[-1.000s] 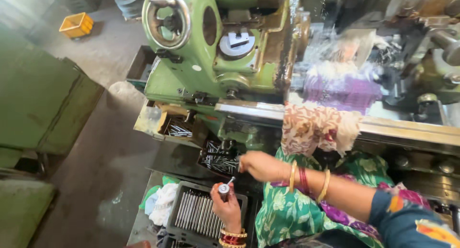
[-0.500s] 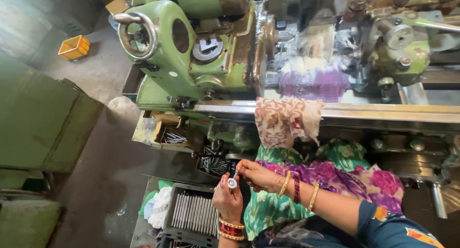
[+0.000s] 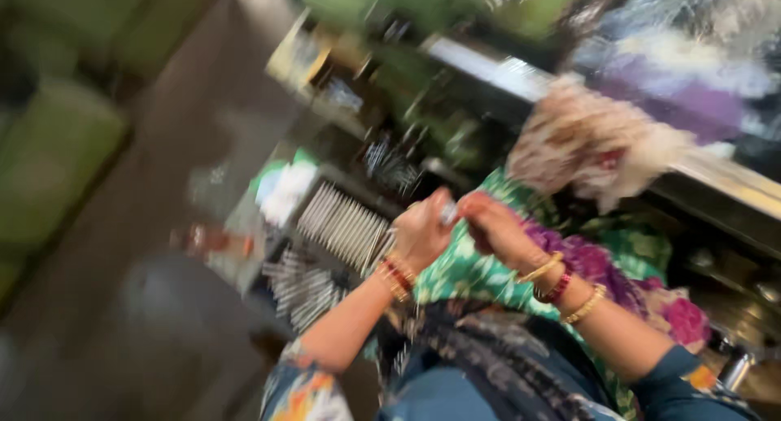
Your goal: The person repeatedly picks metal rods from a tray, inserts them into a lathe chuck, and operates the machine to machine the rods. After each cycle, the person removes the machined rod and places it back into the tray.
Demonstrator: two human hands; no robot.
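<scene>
Frame badly motion-blurred, so only coarse detail. Far left: green machine body [image 3: 57, 152], upper to mid left of frame, grey floor [image 3: 154, 307] beside it running down to lower left. Centre-left: white cloth [image 3: 286, 191] lying just beside a tray of metal rods [image 3: 346, 226]; rods lie in parallel rows, more of them spilling below at lower centre-left. Above that, upper centre, a dark bin of small metal parts [image 3: 389, 165], blurred.

Centre: left hand [image 3: 423, 230], bangles at wrist, grip clenched around a small light-coloured piece [image 3: 449, 213]; can't tell what the piece is. Right hand [image 3: 496, 226] just to its right, fingertips pinching at the same piece, so both hands meet on it at frame centre, over green patterned fabric [image 3: 472, 274]. Right wrist carries gold and red bangles.

Right: pale patterned rag [image 3: 586, 144] draped over the lathe bed edge [image 3: 732, 181], purple cloth [image 3: 691, 104] above it, upper right.
</scene>
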